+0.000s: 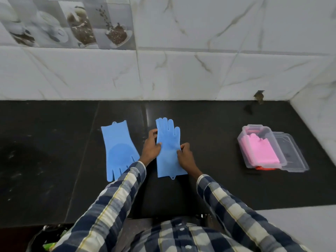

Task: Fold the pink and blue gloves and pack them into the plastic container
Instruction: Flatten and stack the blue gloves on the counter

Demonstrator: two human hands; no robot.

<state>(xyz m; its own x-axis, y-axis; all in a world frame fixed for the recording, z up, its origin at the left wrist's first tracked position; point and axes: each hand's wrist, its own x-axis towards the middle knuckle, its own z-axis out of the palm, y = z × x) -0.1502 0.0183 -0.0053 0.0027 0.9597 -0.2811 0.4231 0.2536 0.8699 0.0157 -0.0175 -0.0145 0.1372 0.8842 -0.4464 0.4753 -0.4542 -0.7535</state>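
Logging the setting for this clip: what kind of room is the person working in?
Most likely a home kitchen. The work surface is a dark polished stone counter set against white marble-look wall tiles, and a band of decorative tiles printed with cups and food runs above them.

navy-and-cream checked shirt sleeves

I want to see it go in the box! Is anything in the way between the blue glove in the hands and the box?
No, the dark counter between the glove and the box looks bare. The box is open, but pink gloves already lie inside.
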